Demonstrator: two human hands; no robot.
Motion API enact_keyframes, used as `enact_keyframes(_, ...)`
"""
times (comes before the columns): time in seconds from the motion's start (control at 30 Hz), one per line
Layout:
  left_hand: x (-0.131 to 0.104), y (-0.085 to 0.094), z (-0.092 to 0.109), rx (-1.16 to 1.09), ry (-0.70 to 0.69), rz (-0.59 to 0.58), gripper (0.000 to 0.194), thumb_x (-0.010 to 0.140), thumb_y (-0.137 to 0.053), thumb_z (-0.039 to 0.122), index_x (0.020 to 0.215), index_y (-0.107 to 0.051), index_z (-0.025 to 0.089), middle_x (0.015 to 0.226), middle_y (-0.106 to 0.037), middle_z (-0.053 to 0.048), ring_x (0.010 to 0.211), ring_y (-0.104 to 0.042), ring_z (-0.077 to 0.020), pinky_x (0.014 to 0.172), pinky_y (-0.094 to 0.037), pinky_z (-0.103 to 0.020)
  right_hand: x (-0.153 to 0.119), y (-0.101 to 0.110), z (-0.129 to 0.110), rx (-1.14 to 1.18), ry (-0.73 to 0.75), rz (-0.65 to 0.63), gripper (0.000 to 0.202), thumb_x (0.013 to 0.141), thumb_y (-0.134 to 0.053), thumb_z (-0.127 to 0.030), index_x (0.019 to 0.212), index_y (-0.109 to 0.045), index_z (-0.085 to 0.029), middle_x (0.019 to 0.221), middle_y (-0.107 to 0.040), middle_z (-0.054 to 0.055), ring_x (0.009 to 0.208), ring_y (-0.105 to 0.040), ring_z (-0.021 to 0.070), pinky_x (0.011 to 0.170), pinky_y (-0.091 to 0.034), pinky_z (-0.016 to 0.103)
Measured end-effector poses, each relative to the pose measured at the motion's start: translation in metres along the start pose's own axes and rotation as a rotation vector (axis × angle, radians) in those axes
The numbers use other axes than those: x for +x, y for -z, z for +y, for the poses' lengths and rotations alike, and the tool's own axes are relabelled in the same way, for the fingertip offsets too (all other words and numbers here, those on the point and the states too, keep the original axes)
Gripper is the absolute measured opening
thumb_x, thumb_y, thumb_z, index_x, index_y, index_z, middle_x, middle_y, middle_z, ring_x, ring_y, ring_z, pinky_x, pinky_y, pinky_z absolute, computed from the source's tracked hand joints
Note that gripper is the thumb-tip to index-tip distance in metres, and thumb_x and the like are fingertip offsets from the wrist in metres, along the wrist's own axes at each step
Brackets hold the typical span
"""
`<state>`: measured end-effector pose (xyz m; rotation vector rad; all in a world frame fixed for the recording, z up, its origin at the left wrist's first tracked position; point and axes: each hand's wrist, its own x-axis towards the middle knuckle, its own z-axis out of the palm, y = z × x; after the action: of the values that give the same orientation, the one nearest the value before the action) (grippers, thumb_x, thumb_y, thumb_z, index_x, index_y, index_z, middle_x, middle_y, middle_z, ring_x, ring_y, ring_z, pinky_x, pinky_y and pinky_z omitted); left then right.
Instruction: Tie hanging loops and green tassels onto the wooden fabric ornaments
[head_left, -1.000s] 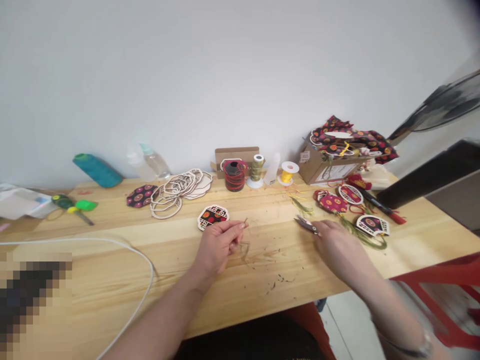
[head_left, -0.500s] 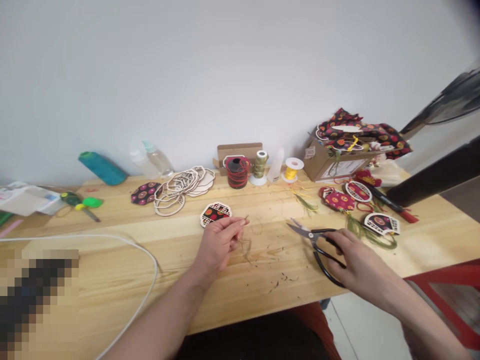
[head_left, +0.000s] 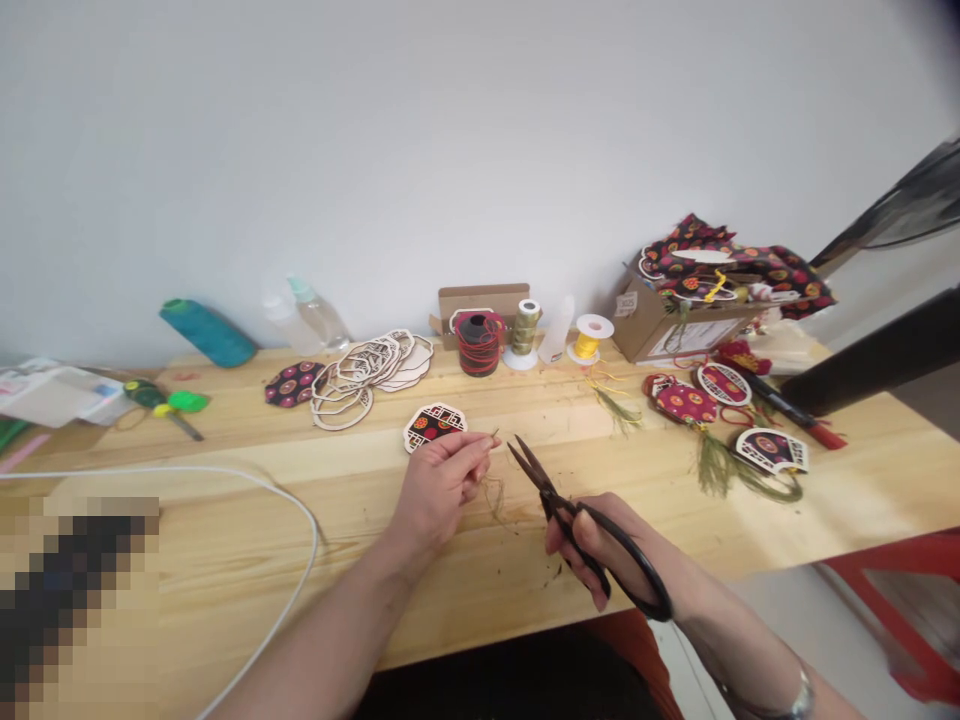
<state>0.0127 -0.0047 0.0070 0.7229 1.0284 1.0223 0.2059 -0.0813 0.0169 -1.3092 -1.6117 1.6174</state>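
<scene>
My left hand (head_left: 448, 482) pinches a thin olive-green thread (head_left: 493, 494), whose loose loops hang below the fingertips. A short end pokes up past the thumb. In my right hand (head_left: 600, 540) is a pair of black-handled scissors (head_left: 541, 478), held through the handles with the blades slightly apart. The blade tips point toward the left fingertips, a short gap away. Just behind the left hand lies a wooden-framed ornament (head_left: 435, 424) with patterned dark fabric, partly covered by that hand.
Wooden lattice frames (head_left: 367, 372) lie in a pile at the back left. Thread spools (head_left: 480, 345) stand along the wall. A cardboard box (head_left: 667, 325) of fabric sits back right, near tasselled ornaments (head_left: 686, 400). A white cable (head_left: 300, 560) curves across the left side.
My right hand has lifted the scissors off the table on the right and brought them left, turned toward the left hand. The left hand keeps its pinch almost in place.
</scene>
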Motion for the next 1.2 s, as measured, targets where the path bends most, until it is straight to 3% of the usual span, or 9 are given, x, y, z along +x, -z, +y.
enact_keyframes(0.13,-0.002,-0.002,0.0,0.014,0.007,-0.018,0.023,0.061,-0.075,0.029,0.071,-0.069,0.01,0.044,-0.046,0.004,0.038,-0.028,-0.0006,0.038,-0.011,-0.017,0.01,-0.002,0.004,0.017,0.005,0.001,0.056,0.086,-0.034,-0.063,0.084,-0.058,-0.012,0.048,-0.046,-0.003,0.039,-0.044,0.0072,0.041,-0.034,0.02)
enact_keyframes(0.43,-0.002,-0.001,-0.003,0.031,0.036,-0.063,0.02,0.064,-0.073,0.028,0.072,-0.069,0.011,0.044,-0.046,0.005,0.036,-0.026,0.0001,0.038,-0.011,-0.017,0.019,-0.002,-0.012,-0.051,-0.014,0.026,0.059,0.083,-0.033,-0.066,0.078,-0.057,-0.012,0.044,-0.045,-0.004,0.038,-0.044,0.0081,0.043,-0.037,0.021)
enact_keyframes(1.2,-0.003,-0.003,-0.001,0.062,0.054,-0.066,0.019,0.064,-0.072,0.027,0.071,-0.068,0.01,0.043,-0.045,0.006,0.036,-0.026,-0.0001,0.038,-0.011,-0.017,0.021,-0.003,-0.008,0.044,-0.082,0.057,0.056,0.078,-0.042,-0.067,0.074,-0.056,-0.013,0.042,-0.037,-0.007,0.035,-0.036,0.0061,0.035,-0.035,0.019)
